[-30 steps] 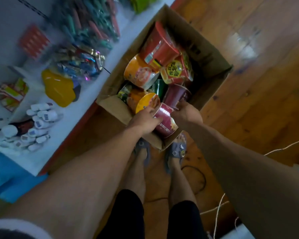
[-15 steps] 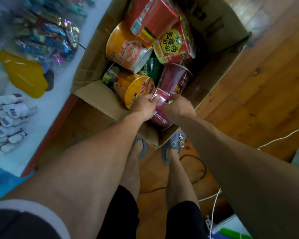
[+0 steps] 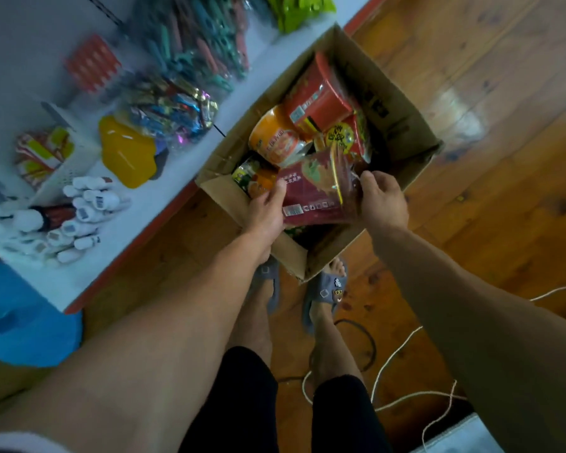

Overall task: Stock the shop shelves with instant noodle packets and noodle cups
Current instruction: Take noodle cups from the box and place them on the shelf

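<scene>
An open cardboard box (image 3: 402, 125) stands on the wooden floor beside a low white shelf (image 3: 164, 204). Inside lie an orange noodle cup (image 3: 275, 138), a big red noodle tub (image 3: 317, 96) and a red-and-yellow noodle packet (image 3: 343, 138). I hold a dark red noodle cup (image 3: 314, 194) on its side just above the box's near end. My left hand (image 3: 265, 210) grips its left side. My right hand (image 3: 383, 201) grips its right side, fingers curled over the rim.
The shelf carries white tubes (image 3: 79, 207), a yellow plastic item (image 3: 128, 155), shiny wrapped sweets (image 3: 174, 109) and coloured pegs (image 3: 196, 44). A blue stool (image 3: 23, 322) stands at lower left. My slippered feet (image 3: 324, 289) touch the box; cords (image 3: 399, 354) trail on the floor.
Both hands have lifted the dark red cup up out of the box's near end, and it now lies sideways between them. My view has pulled back from the box.
</scene>
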